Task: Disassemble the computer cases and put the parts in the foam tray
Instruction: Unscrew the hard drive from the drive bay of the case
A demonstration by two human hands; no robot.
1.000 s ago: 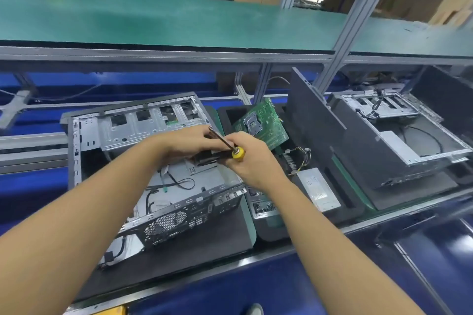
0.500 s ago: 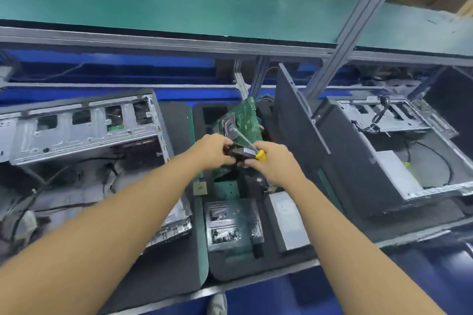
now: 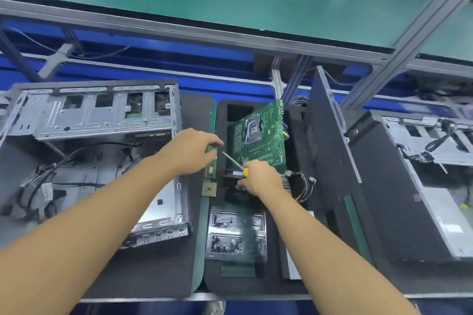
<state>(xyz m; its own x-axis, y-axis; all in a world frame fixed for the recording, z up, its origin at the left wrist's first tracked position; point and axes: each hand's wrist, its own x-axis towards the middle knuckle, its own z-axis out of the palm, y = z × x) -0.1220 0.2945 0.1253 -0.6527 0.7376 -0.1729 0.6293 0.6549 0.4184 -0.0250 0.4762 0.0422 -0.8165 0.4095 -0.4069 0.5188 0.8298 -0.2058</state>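
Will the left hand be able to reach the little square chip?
Probably yes. The chip lies bare close beside the left hand, nothing over it. The hand would first have to let go of the green stick it seems to pinch.

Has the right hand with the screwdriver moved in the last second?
Yes. The right hand, gripping the screwdriver, went rightward from over the open computer case to the foam tray, just below the green motherboard.
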